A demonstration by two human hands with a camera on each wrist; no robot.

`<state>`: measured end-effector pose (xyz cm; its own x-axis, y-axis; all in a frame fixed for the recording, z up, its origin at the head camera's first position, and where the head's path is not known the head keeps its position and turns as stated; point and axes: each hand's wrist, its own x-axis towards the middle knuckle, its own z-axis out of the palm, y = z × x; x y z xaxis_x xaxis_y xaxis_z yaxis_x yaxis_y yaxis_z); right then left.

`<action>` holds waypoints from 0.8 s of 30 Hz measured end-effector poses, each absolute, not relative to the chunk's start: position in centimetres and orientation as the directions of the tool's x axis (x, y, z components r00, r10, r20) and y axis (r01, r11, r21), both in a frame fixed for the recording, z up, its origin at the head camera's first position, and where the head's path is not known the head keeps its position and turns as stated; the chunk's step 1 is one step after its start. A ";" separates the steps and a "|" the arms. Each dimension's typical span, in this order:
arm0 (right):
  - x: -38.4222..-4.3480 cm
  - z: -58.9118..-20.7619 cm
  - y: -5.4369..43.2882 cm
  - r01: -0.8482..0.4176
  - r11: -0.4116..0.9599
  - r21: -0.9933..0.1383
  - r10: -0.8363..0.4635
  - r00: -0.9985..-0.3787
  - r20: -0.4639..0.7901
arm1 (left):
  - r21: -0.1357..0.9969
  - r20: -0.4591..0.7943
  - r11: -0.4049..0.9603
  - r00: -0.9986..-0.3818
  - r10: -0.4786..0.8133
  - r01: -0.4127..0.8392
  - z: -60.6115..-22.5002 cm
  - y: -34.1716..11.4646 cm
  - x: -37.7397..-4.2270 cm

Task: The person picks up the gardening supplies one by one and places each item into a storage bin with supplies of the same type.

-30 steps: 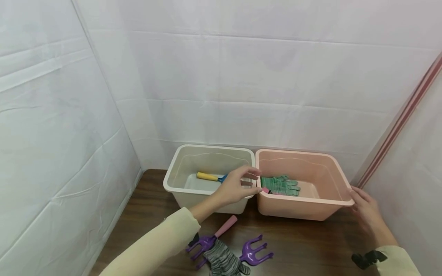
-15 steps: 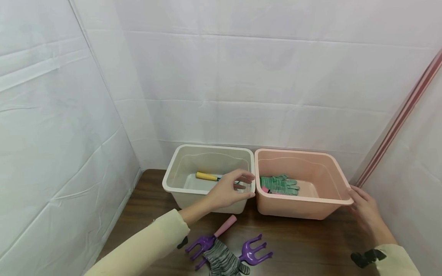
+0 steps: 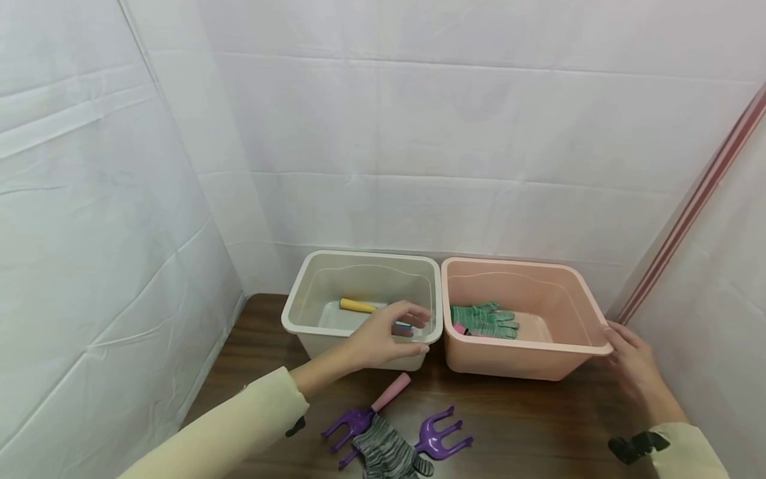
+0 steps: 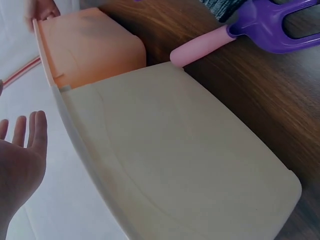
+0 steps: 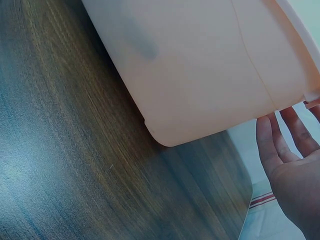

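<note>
My left hand (image 3: 383, 336) hovers over the front right part of the white bin (image 3: 300, 328), its fingers spread and loosely bent with nothing between them. Inside that bin lies a tool with a yellow handle (image 3: 357, 305); its blue end is partly hidden by the hand. My right hand (image 3: 638, 368) is at the right end of the pink bin (image 3: 509, 359), and the right wrist view shows its fingers (image 5: 270, 142) fairly straight against the end wall below the rim. A green striped glove (image 3: 487, 320) and a pink-handled item (image 3: 459, 328) lie in the pink bin.
In front of the bins, a purple hand fork with a pink handle (image 3: 391, 391) lies on the wooden table (image 3: 526, 432). A grey striped glove (image 3: 385, 449) partly covers it and a second purple fork (image 3: 439, 436). White sheeting (image 3: 383, 133) surrounds the table.
My left hand has drawn back leftward and slightly down, away from where the two bins meet. My right hand stays at the pink bin, and the bins hold their places.
</note>
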<state>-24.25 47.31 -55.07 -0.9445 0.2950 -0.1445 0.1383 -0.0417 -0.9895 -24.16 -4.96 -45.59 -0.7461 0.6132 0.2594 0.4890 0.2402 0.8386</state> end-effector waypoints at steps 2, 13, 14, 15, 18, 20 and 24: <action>-24.3 -55.0 47.3 0.138 -0.043 -0.989 0.296 -0.944 -0.145 | 0.842 0.256 0.235 -0.743 0.618 0.486 -45.5 -5.3 -23.9; -24.6 -55.2 47.4 0.121 -0.056 -0.991 0.277 -0.952 -0.132 | 0.857 0.227 0.222 -0.728 0.647 0.464 -45.8 -7.0 -23.2; -24.6 -55.2 47.4 0.121 -0.052 -0.991 0.281 -0.951 -0.131 | 0.860 0.225 0.218 -0.726 0.650 0.461 -45.8 -7.1 -23.1; -24.5 -55.2 47.4 0.121 -0.045 -0.992 0.284 -0.950 -0.129 | 0.862 0.225 0.214 -0.726 0.650 0.459 -45.9 -7.3 -23.1; -24.5 -55.2 47.4 0.116 -0.039 -0.993 0.283 -0.951 -0.122 | 0.863 0.227 0.214 -0.730 0.645 0.457 -46.1 -7.7 -22.9; -24.4 -55.3 47.4 0.114 -0.038 -0.993 0.282 -0.952 -0.120 | 0.865 0.230 0.211 -0.733 0.640 0.455 -46.2 -7.9 -22.8; -24.4 -55.4 47.4 0.121 -0.019 -0.992 0.283 -0.951 -0.122 | 0.865 0.236 0.210 -0.739 0.631 0.455 -46.5 -8.2 -22.7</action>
